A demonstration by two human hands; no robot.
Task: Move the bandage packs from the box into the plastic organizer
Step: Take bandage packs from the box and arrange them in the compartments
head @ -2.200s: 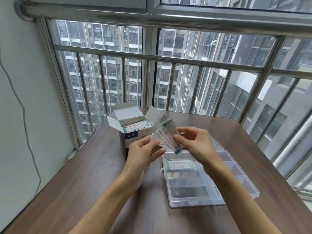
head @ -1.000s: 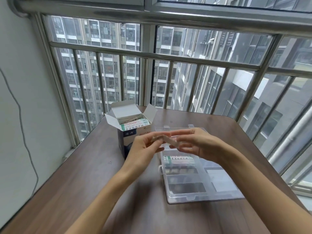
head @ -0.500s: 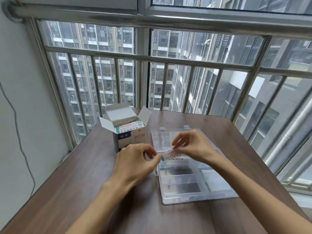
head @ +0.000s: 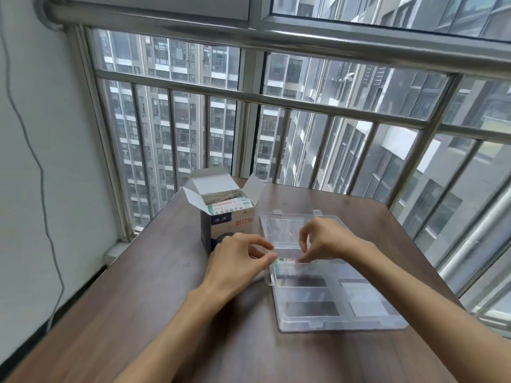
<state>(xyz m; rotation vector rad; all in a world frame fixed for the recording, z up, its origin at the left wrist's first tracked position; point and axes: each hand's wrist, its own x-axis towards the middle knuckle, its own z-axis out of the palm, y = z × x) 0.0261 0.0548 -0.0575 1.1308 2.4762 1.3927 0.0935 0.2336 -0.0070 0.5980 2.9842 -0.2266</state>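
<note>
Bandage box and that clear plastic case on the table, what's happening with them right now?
A person is laying bandage packs into the far-left compartment of the open plastic organizer. The left hand and right hand both have fingers on the packs at the compartment. The box stands open beside the organizer, with more packs inside.

The box (head: pixel 221 225) is dark blue and white with red characters; bandage packs (head: pixel 228 203) white with green bands; surface (head: pixel 138 299) dark brown woodgrain.
</note>
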